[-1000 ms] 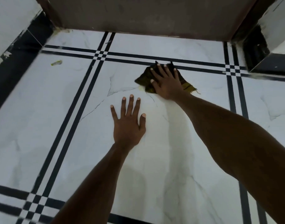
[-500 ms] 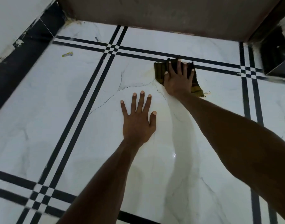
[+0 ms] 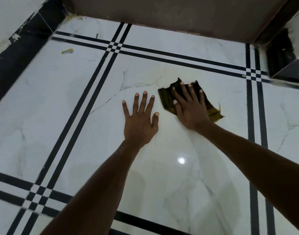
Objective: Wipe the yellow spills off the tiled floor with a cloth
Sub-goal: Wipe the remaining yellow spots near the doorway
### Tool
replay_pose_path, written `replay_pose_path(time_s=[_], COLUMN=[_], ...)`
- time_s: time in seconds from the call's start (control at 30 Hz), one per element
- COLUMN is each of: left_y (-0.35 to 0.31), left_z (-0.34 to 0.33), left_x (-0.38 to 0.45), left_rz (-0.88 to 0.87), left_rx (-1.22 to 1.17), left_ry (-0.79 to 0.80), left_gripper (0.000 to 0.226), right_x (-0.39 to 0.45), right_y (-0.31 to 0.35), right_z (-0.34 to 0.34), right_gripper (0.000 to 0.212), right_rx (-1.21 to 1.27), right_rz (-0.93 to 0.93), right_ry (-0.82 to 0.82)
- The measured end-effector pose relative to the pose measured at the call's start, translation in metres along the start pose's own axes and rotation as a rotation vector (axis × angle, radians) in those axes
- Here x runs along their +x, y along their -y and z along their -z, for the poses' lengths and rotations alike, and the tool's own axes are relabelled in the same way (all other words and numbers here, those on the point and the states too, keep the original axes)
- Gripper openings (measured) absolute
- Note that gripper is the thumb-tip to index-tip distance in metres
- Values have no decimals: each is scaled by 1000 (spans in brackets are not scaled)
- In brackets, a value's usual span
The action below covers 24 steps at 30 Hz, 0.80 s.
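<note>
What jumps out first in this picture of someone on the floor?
Two bare hands near the centre: the right hand presses flat on a dark olive cloth, while the left hand lies spread on the white tiled floor beside it. Far left, a small yellow scrap lies near the black skirting.

Glossy white marble-look floor tiles (image 3: 43, 116) with thin grey veins, split up by double black inlay stripes (image 3: 87, 92) that make little checker squares where they cross. Black skirting (image 3: 18, 55) runs under the white left wall, a brown panel (image 3: 179, 12) sits along the far edge – one bright light glare (image 3: 181, 160) on the tile.
</note>
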<state>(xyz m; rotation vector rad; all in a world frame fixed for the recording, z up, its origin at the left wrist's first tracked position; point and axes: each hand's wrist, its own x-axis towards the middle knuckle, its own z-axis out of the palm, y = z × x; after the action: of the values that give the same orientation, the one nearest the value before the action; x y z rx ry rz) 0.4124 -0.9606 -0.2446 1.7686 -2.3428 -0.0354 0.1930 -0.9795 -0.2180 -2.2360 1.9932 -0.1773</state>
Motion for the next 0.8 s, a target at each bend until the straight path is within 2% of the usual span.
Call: replay_pose_path(time_s=[0.2, 0.3, 0.4, 0.53, 0.63, 0.7, 0.8], left_y=[2, 3, 2, 3, 2, 4, 4], left_z=[-2, -1, 0, 0, -1, -1, -1], left_x=[2, 2, 2, 2, 1, 2, 4], left_rz=[-7, -12, -9, -9, -15, -11, -19], left_rx=[2, 3, 1, 8, 13, 2, 9], left_ry=[1, 6, 16, 19, 21, 25, 34], left_gripper=[67, 68, 68, 67, 68, 68, 69], right_x=[52, 58, 19, -31, 1, 23, 11], right_y=[25, 10, -10, 21, 20, -1, -32], right_z=[-2, 5, 10, -3, -2, 1, 6], right_gripper=[60, 63, 65, 65, 65, 62, 62], right_rx=[8, 31, 69, 30, 38, 29, 68], right_rz=[108, -10, -173, -23, -15, -99, -320], right_ry=[67, 56, -3, 42, 33, 44, 4])
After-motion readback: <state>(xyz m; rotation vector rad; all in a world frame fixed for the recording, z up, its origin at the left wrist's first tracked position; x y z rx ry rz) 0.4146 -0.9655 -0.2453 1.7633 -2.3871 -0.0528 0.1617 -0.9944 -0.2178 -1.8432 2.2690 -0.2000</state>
